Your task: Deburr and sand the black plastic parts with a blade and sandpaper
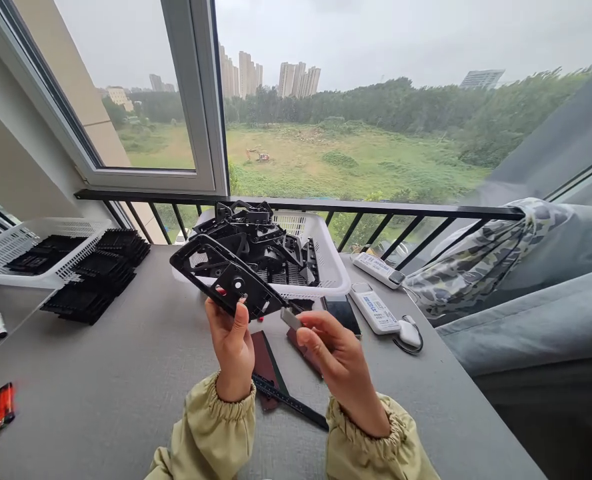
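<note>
Black frame [226, 272], held before white basket [339, 272], is clamped by left hand [233, 343], right hand [343, 360] pinches grey block [290, 318] beside frame's lower end, and loose grip could let block slip, scratching frame.

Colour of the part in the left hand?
The part is mostly black; it shows in the head view.

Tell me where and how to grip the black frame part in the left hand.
Probably best at the lower edge of the black frame part, from below, thumb on its broad face, fingers behind, as the left hand does: the part is tilted, presenting that edge downward.
</note>
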{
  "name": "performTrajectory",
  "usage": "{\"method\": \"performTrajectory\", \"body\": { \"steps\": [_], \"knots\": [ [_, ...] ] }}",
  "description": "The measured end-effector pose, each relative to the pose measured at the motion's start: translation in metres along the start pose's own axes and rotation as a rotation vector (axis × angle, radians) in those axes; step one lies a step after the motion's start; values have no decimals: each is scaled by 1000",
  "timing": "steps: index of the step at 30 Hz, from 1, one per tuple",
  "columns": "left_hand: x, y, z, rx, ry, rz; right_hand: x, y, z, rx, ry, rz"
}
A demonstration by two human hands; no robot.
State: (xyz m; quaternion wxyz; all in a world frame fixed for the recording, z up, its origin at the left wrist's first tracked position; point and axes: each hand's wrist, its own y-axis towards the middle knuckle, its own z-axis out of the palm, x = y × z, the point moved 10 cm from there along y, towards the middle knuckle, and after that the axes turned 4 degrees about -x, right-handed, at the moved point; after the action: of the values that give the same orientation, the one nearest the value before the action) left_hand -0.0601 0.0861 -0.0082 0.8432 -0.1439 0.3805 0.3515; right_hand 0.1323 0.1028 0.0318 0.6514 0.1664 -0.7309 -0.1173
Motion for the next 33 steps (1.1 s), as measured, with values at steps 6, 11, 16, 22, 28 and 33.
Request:
{"method": "performTrajectory", "body": {
  "steps": [6,11,16,22,28,33],
  "knots": [
    [1,-4,2,16,50,55,11,-2,18,96,-229,-144],
    [-5,-6,4,27,51,111,14,0,9,-3,-272,-178],
    [-7,-9,7,41,57,93,18,-2,12,31,-268,-193],
    [-8,-10,8,22,107,81,21,-2,11,39,-253,-210],
    [3,-11,8,1,86,-63,12,0,5,2,-166,-118],
    [6,-12,11,12,80,-149,-4,-1,3,17,26,31]
  ]
}}
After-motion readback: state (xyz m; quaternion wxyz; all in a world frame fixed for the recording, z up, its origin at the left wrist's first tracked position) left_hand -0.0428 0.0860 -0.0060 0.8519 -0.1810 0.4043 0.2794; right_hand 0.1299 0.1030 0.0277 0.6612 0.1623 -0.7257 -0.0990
